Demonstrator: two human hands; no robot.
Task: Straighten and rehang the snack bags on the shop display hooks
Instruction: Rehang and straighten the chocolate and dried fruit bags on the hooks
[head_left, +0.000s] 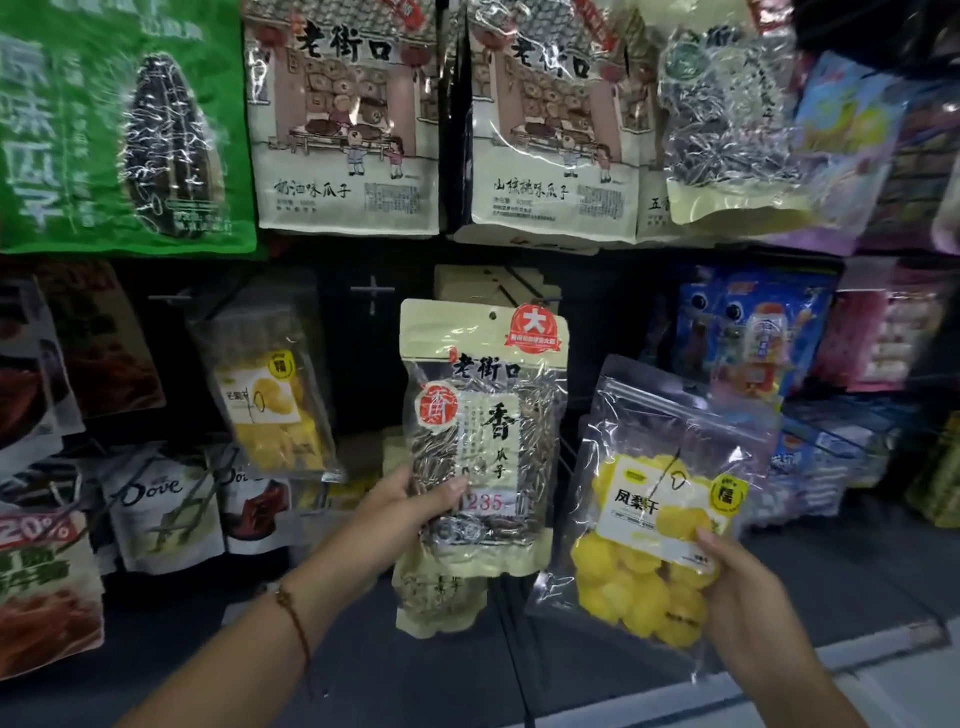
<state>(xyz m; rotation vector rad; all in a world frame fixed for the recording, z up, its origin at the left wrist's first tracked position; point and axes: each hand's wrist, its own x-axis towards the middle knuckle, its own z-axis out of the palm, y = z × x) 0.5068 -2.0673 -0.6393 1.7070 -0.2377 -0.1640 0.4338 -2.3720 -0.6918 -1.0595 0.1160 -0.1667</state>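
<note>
The person's left hand (421, 499) grips a tall cream-and-clear plastic bag of striped sunflower seeds (480, 431) by its lower left edge, thumb across the front over the printed number, fingers curled behind. That seed bag stands upright in the middle of the display, its round hang hole at the top just below a thin black metal hook (551, 300); whether the hole is on the hook cannot be told. Behind and below the seed bag shows a second cream bag of the same kind (436, 597). To the right of the seed bag, the right hand (737, 587) holds a clear zip-top pouch of yellow dried pineapple pieces (660, 525) at its lower right corner, thumb on the white label; the pouch tilts to the right and is off any hook. Well left of the seed bag, a matching clear pouch of yellow fruit (272, 402) hangs on the dark panel. Above the seed bag hang two cream illustrated seed packs (343, 119); far upper left of it is a large green pack (124, 124). A thin red cord bracelet (293, 613) circles the left wrist
</note>
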